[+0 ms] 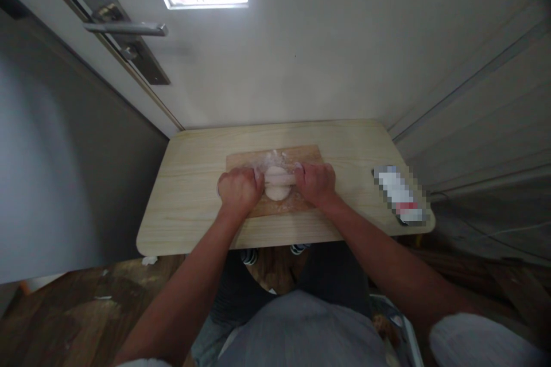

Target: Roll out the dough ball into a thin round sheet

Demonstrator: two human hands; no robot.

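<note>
A flattened round of dough (278,192) lies on a floured wooden board (297,155). Across the dough runs a pale rolling pin (280,179), gripped near both ends. My left hand (241,188) is closed around the pin's left end, at the left side of the board. Around the right end, my right hand (316,182) is closed too. Both hands hide the ends of the pin, and the pin covers the middle of the dough. White flour is smeared over the board, mostly behind the dough.
The board rests on a small light-wood table (181,183) against a pale door (301,69) with a metal handle (129,28). A blurred-out phone-like object (400,195) lies at the table's right end. A grey panel (64,155) stands on the left.
</note>
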